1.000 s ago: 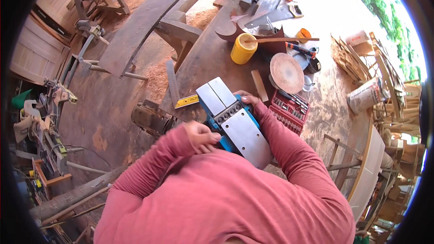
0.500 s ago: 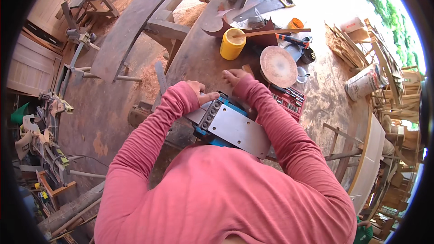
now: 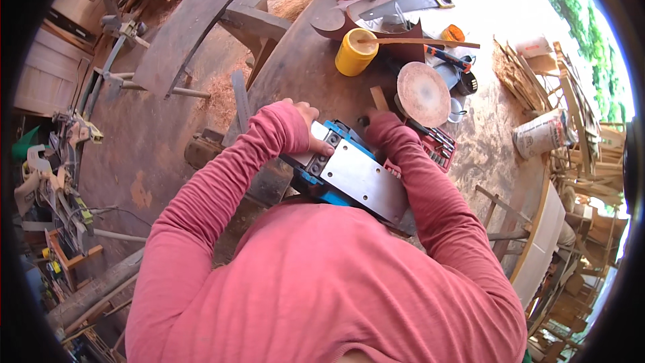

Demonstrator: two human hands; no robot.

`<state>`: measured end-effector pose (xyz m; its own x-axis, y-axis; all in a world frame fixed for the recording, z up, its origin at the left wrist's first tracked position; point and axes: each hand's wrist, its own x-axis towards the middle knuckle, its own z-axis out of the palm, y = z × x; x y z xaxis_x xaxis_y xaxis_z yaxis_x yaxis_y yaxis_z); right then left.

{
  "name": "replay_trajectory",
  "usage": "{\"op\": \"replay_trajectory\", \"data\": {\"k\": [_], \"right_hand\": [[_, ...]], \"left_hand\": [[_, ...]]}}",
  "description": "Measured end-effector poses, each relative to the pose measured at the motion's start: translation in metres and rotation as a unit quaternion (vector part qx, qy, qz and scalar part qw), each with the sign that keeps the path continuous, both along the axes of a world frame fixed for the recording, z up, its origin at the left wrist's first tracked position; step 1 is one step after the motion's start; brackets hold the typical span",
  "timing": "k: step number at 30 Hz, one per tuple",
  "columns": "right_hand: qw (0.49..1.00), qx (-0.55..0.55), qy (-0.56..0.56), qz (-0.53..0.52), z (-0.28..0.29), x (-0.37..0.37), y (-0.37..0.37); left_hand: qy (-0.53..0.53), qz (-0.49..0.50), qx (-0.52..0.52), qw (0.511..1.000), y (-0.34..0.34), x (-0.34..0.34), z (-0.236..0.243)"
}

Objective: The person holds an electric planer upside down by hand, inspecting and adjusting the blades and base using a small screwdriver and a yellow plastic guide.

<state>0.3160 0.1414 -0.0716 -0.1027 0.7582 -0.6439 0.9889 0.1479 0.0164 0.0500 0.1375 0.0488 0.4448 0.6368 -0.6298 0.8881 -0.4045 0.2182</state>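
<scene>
You had drawn the planer (image 3: 349,178) closer against your chest, sole up, above the worktop (image 3: 302,74) edge, so its underside was open to work. Your left hand (image 3: 310,128) gripped its front end; your right hand (image 3: 373,119) sat behind it, grip unclear. Blue body, bare grey plate.

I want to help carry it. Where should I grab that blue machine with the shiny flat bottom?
Probably by its two long blue sides, one hand from each side. The blue planer lies flipped, its flat metal sole facing up. The left hand holds its far end near the cutter slot, so keep your fingers off that part.
</scene>
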Motion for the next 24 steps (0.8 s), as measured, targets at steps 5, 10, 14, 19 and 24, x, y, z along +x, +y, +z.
{"op": "replay_trajectory", "data": {"k": [5, 10, 14, 19, 24], "right_hand": [[0.909, 0.137, 0.37, -0.135, 0.05, -0.003, -0.023], [0.867, 0.058, 0.48, -0.118, 0.097, -0.016, -0.041], [0.891, 0.082, 0.446, -0.031, 0.105, -0.028, -0.047], [0.87, 0.139, 0.47, 0.053, 0.093, -0.029, -0.041], [0.866, 0.085, 0.489, 0.066, 0.099, -0.029, -0.028]], "left_hand": [[-0.016, 0.016, 0.007, 1.0, -0.001, -0.007, -0.011], [-0.03, 0.021, 0.011, 0.999, -0.006, -0.01, -0.005], [-0.031, 0.029, 0.008, 0.999, -0.007, -0.01, -0.003], [-0.038, 0.039, 0.013, 0.998, -0.009, -0.014, -0.007], [-0.059, 0.045, 0.013, 0.997, -0.008, -0.016, -0.007]]}}
